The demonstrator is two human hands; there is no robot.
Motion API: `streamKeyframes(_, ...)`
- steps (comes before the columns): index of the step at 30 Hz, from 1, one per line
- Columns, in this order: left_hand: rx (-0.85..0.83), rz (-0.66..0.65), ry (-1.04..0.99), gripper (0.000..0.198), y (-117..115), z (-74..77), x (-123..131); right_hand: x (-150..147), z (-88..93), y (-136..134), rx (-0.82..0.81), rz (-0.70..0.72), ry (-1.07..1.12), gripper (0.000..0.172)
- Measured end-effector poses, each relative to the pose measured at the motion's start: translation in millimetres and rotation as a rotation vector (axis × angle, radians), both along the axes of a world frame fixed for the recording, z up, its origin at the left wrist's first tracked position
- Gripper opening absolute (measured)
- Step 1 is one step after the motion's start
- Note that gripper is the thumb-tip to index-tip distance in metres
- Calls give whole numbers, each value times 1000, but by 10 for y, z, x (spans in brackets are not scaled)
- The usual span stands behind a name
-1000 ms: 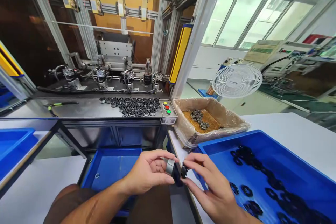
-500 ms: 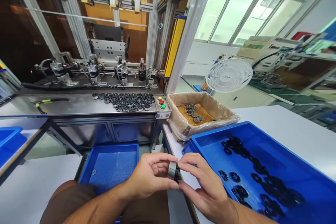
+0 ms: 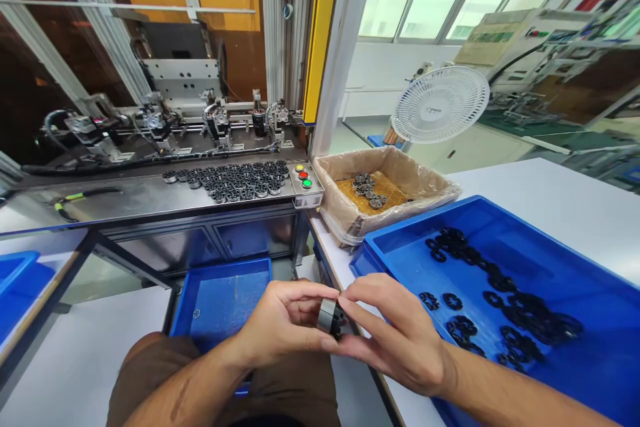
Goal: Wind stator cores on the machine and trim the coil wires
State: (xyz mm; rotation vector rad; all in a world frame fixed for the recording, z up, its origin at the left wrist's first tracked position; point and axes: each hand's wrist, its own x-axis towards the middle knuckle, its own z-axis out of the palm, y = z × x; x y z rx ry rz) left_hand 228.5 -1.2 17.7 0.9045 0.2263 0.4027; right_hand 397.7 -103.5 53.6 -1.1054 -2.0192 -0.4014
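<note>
Above my lap, my left hand (image 3: pixel 287 327) pinches a motor stator (image 3: pixel 327 316) between thumb and fingers. It has a smooth grey metal band and a black slotted end, tilted to face right. My right hand (image 3: pixel 393 333) closes its thumb and fingertips on that black end, so both hands grip the same part. Whether the black end is a separate piece cannot be made out. To the right, a blue bin (image 3: pixel 400 250) holds many loose black slotted rings (image 3: pixel 453 301). Similar stators (image 3: pixel 245 180) stand in packed rows on the metal bench edge.
A plastic-lined carton (image 3: pixel 345 230) with several stators sits behind the bin. Beside it are a button box (image 3: pixel 306 195) and a white fan (image 3: pixel 440 105). Cutters (image 3: pixel 83 197) lie on the bench at left. A blue tray (image 3: pixel 225 287) stands low by my knees, with one small ring inside.
My view has shifted, so the bench and machine sit higher and further left. Both hands still hold the stator; my right fingers have moved slightly over its black end.
</note>
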Motion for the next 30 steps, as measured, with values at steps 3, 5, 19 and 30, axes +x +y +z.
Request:
streamKeyframes(3,5,0,38,52,5,-2,-8,10,-3,-10,-15,4,-45,25)
streamKeyframes(5,7,12,69,52,0,12,-7,21,-1,-8,-23,13,-54,24)
streamKeyframes(19,340,192,236,50,5,-246,-76,327,-62,198,-195,-313,-82,36)
streamKeyframes(30,450,204,202,47,40,-126,-21,2058,-572,-77,-692,-1094,116,28)
